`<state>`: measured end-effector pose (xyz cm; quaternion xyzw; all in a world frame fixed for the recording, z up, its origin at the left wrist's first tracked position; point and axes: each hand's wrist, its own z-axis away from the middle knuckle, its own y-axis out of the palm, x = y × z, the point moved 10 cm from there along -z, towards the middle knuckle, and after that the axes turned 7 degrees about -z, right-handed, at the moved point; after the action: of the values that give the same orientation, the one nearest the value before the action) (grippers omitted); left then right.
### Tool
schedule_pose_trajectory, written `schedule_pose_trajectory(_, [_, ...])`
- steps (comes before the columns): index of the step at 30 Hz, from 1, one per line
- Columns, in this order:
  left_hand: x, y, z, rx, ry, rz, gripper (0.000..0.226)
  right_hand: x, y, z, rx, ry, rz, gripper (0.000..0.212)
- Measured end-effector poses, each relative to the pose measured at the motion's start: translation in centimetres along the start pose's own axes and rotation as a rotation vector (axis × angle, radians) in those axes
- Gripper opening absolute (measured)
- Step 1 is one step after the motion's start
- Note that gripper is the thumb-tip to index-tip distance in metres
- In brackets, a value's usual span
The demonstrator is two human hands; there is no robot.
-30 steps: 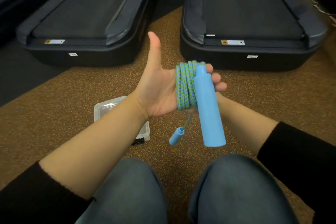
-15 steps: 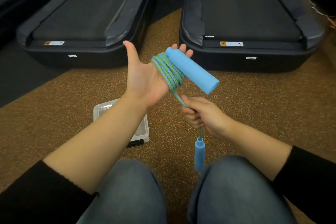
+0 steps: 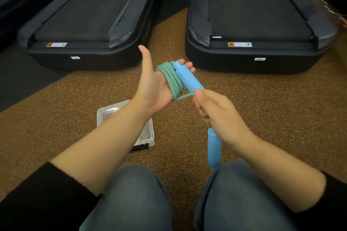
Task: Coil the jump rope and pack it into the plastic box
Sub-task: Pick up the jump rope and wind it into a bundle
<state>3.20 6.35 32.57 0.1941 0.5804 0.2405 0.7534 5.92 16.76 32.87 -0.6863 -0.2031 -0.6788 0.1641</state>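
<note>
The blue-green jump rope [image 3: 171,80] is wound in several loops around the fingers of my left hand [image 3: 154,88], which is held palm up with the thumb raised. One light-blue foam handle [image 3: 187,77] lies across those fingers on top of the coil. My right hand [image 3: 216,112] is closed on the rope's free end just right of the coil, and the strand between them is taut. The second blue handle [image 3: 214,148] hangs below my right hand above my right knee. The clear plastic box [image 3: 148,137] sits on the floor under my left forearm, partly hidden.
Two black treadmill decks [image 3: 84,30] [image 3: 259,30] stand ahead, with a strip of brown speckled floor [image 3: 262,103] between and in front of them. My knees in jeans [image 3: 135,199] fill the bottom. A black marker [image 3: 139,148] lies at the box's near edge.
My right hand has brought the free end from behind the coil, down, then up and right, pulling the strand taut. The hanging handle has risen closer to that hand. My left hand tilted slightly.
</note>
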Motion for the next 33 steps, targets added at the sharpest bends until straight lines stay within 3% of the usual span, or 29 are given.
schedule_pose_trajectory(7, [2.7, 2.0, 0.7, 0.162, -0.156, -0.276, 0.102, 4.3, -0.9, -0.9, -0.077, -0.215, 0.545, 0.042])
schedule_pose_trajectory(13, [4.8, 3.6, 2.6, 0.38, -0.325, -0.431, 0.112, 7.8, 1.3, -2.4, 0.074, -0.419, 1.111, 0.042])
schedule_pose_trajectory(17, [5.8, 4.0, 3.3, 0.516, -0.393, -0.56, 0.117, 8.7, 2.5, -3.3, 0.164, -0.539, 1.287, 0.049])
schedule_pose_trajectory(20, [6.5, 5.0, 4.2, 0.612, -0.458, -0.503, 0.114, 8.5, 3.0, -4.0, 0.221, -0.566, 1.257, 0.045])
schedule_pose_trajectory(24, [6.3, 5.3, 5.3, 0.744, -0.464, -0.541, 0.102, 8.5, 1.7, -5.6, 0.175, -0.48, 1.009, 0.054])
schedule_pose_trajectory(33, [5.7, 5.4, 5.3, 0.732, -0.482, -0.29, 0.103, 1.8, 0.4, -7.4, 0.214, 0.035, 0.263, 0.049])
